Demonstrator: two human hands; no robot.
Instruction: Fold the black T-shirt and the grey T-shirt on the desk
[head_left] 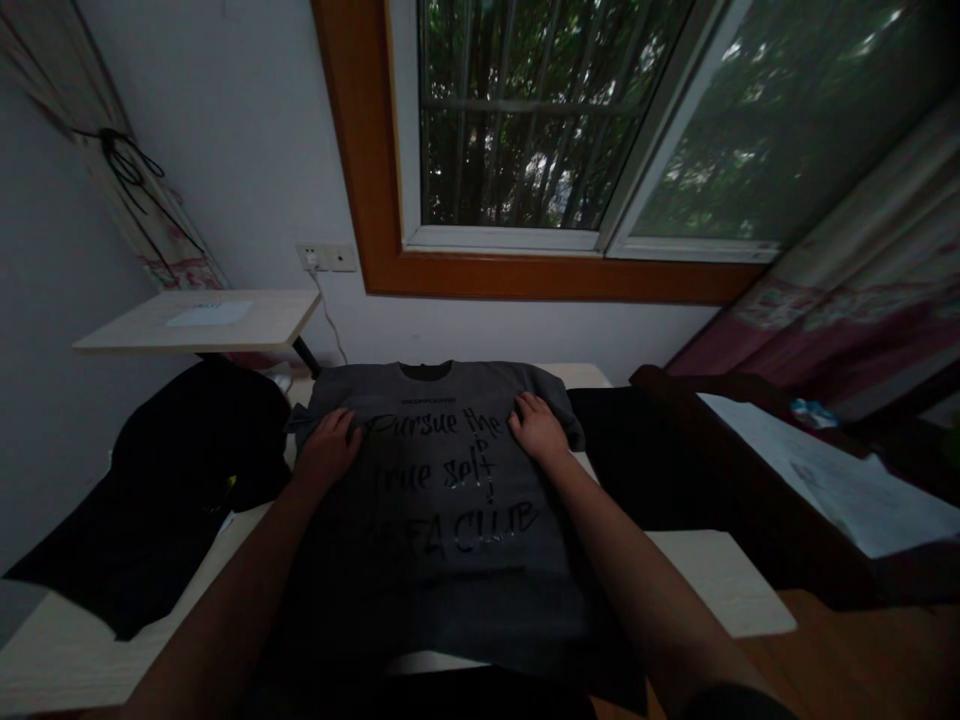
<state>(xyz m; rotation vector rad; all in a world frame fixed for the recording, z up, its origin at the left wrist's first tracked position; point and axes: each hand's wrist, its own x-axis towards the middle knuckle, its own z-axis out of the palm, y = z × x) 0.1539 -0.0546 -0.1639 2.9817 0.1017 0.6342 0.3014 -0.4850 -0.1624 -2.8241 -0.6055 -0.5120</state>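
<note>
From the head camera: a dark grey T-shirt [442,500] with black lettering lies spread across a pale wooden worktop [724,580], its neckline away from the wearer and its hem towards them. The left hand [328,447] rests palm down on the shirt near one sleeve, fingers relaxed, gripping nothing. The right hand [538,430] lies likewise near the other sleeve, fingers slightly spread and loose.

Close on the left, a heap of black cloth [199,440] with a small yellow mark crowds the worktop. Behind it stands a raised shelf [124,335] bearing a sheet of paper [210,314]. A cable [331,325] drops from a wall socket [326,258] behind the worktop. On the right, a black item [637,450] sits just beside the shirt, next to dark furniture carrying a white sheet [832,475].

Pale wood shows along the left front and at the right corner, where the edge ends above a brown floor [847,650]. At the far side, the neckline lies near the wall below a window [540,120]; a narrow strip shows under the hem.
</note>
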